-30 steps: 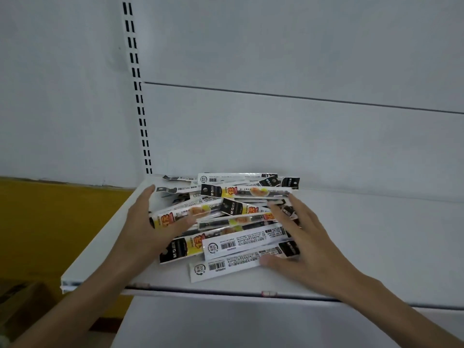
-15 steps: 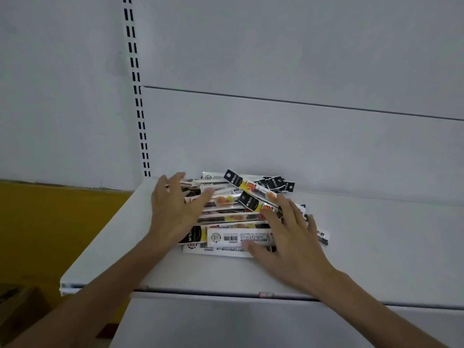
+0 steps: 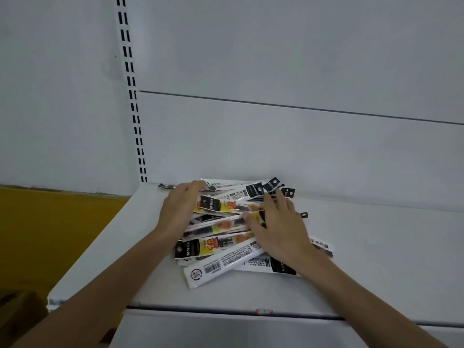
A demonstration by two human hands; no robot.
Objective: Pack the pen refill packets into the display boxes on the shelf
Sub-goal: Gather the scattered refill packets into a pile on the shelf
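though nowhere near packed, judging by no display box in sight: white shelf (image 3: 376, 259) under both hands. loose pile of pen refill packets (image 3: 221, 223) heaped between the palms, crisscrossed, none boxed. left hand (image 3: 179, 212) uncurled, pushing against the pile's left ends; right hand (image 3: 278, 229) flat, fingers spread, pressing on top. stray packet (image 3: 322, 244) poking out beneath the right wrist. probably mid-gathering; all boxing left.

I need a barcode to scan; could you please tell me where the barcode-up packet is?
In the head view, the barcode-up packet lies on the shelf at the near edge of the pile, slanting toward the right hand.
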